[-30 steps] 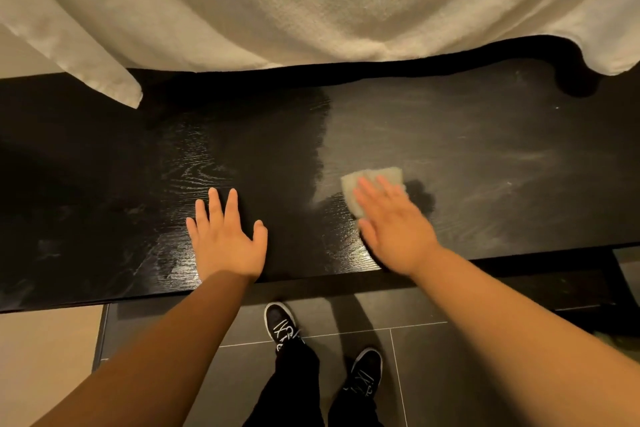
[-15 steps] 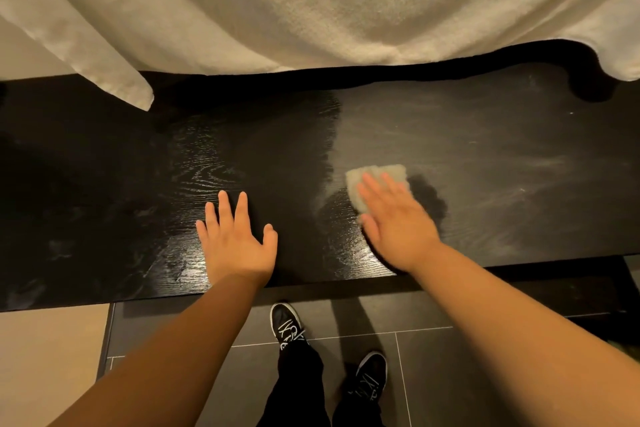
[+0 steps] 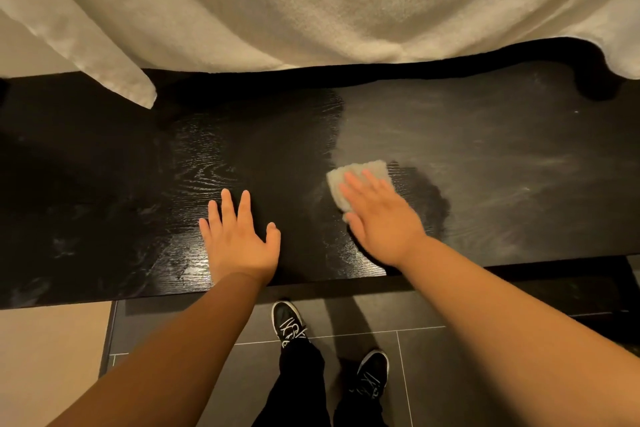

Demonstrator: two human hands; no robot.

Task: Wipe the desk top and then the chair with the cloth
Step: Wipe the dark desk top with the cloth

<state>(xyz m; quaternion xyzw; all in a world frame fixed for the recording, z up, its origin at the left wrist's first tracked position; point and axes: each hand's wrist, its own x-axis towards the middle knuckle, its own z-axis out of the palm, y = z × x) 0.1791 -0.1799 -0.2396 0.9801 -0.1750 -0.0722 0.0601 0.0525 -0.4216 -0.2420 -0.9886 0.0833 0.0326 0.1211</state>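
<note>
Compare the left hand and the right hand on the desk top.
The left hand lies bare on the desk top; the right hand presses a cloth under its fingers. The left hand rests on the dark, glossy part; the right hand is at the edge of the dull, streaky part. Both lie flat, palms down, fingers straight.

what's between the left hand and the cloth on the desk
In the head view, only bare, glossy black desk top separates the left hand from the cloth under the right hand.
</note>
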